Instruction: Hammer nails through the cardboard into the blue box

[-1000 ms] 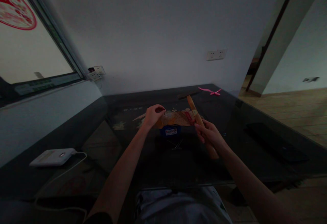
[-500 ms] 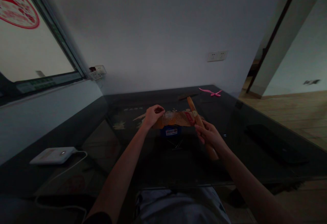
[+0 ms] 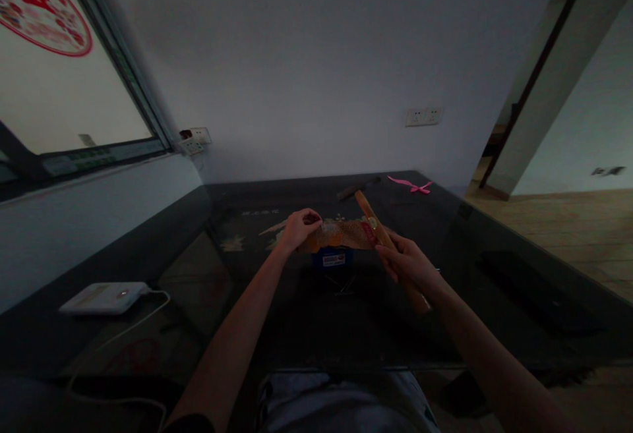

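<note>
My right hand (image 3: 404, 256) is closed around the wooden handle of a hammer (image 3: 374, 222). Its dark head points away from me, raised above the far part of the table. At the left end of a brown and orange patterned strip (image 3: 341, 234), my left hand (image 3: 299, 229) has thumb and forefinger pinched together; whatever is between the fingertips is too small to make out. The strip, with a red patch at its right end, lies over a blue box (image 3: 332, 258) with a white label. Several thin, nail-like pieces (image 3: 341, 284) lie in front of the box.
A glossy dark table (image 3: 277, 327) stands against the wall. On its left lies a white power bank (image 3: 103, 298) with a cable. A pink ribbon (image 3: 411, 185) lies at the far right corner, and a flat black object (image 3: 539, 291) on the right.
The hammer's head has tipped slightly to the left and shows more clearly. My left hand keeps its pinch at the strip's left end. The whole view has shifted a little.
</note>
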`<state>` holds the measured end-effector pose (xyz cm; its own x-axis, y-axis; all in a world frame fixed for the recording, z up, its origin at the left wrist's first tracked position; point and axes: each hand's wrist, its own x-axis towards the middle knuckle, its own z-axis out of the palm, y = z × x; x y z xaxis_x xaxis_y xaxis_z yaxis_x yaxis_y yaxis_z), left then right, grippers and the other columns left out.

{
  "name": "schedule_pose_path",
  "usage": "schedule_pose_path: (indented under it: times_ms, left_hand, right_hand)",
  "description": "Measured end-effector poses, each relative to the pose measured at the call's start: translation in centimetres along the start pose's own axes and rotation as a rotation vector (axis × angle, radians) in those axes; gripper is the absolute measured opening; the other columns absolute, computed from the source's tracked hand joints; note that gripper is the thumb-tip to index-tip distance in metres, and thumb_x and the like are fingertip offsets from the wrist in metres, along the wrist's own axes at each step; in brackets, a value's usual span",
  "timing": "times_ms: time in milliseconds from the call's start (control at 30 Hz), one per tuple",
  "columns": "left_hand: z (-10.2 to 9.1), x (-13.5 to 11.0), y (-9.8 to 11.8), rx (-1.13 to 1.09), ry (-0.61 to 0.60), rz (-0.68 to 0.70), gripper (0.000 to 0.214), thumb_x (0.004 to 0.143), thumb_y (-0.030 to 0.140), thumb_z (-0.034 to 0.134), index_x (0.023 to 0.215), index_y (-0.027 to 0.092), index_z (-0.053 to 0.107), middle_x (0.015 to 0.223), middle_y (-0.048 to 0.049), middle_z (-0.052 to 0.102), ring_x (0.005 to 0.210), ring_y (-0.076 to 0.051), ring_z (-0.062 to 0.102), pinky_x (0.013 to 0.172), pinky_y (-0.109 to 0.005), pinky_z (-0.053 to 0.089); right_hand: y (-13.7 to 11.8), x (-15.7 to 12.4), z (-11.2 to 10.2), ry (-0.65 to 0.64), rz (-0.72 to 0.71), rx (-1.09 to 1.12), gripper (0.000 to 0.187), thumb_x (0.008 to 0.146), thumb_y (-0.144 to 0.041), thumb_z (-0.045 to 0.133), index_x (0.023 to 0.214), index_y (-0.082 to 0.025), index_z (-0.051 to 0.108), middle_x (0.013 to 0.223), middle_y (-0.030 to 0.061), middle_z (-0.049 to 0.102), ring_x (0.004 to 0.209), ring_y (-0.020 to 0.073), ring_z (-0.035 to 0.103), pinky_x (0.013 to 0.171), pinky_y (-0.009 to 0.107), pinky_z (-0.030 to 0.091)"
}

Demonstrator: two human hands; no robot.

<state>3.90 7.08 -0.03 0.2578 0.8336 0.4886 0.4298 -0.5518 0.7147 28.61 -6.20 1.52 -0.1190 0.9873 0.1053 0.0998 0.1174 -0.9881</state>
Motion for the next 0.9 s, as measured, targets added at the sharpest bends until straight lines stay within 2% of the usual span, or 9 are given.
schedule_pose_path:
  times_ms: [200,367,567,900]
  left_hand:
    - [0.1,-0.1,-0.5,0.022,-0.019,0.039,0.011,0.072,0.023,0.062,0.078,0.014,0.064,0.076,-0.0034,0.066,0.073,-0.015,0.063,0.071,-0.026,0.05]
    - [-0.1,-0.2,-0.3,0.095,-0.011,0.029,0.011,0.072,0.022,0.063,0.079,0.014,0.066,0.079,-0.0047,0.068,0.075,-0.016,0.063,0.072,-0.027,0.049]
    - [0.0,-0.3,-0.4,0.118,-0.003,0.029,0.012,0.073,0.023,0.063,0.081,0.014,0.066,0.079,-0.0048,0.069,0.075,-0.016,0.063,0.072,-0.026,0.048]
    - [0.0,-0.4,-0.4,0.162,-0.005,-0.005,0.014,0.074,0.025,0.063,0.082,0.014,0.067,0.08,-0.0054,0.069,0.075,-0.017,0.064,0.07,-0.027,0.048]
  right_hand:
    - [-4.5,0.5,-1.0,-0.167,-0.033,-0.266,0.029,0.077,-0.035,0.055,0.098,-0.015,0.051,0.054,-0.0074,0.047,0.034,0.0062,0.044,0.032,0.018,0.034]
    - [-7.2,1.3,-1.4,-0.247,-0.025,-0.501,0.02,0.078,-0.035,0.053,0.085,-0.016,0.05,0.054,-0.0056,0.048,0.034,0.0074,0.046,0.032,0.019,0.036]
    - [-7.6,1.6,-1.5,-0.321,-0.062,-0.66,0.018,0.079,-0.034,0.052,0.079,-0.016,0.049,0.055,-0.0036,0.051,0.035,0.007,0.047,0.032,0.019,0.036]
    - [-8.7,1.2,-0.9,-0.331,-0.042,-0.799,0.017,0.079,-0.028,0.051,0.089,-0.014,0.053,0.057,-0.003,0.051,0.035,0.0071,0.047,0.032,0.02,0.037]
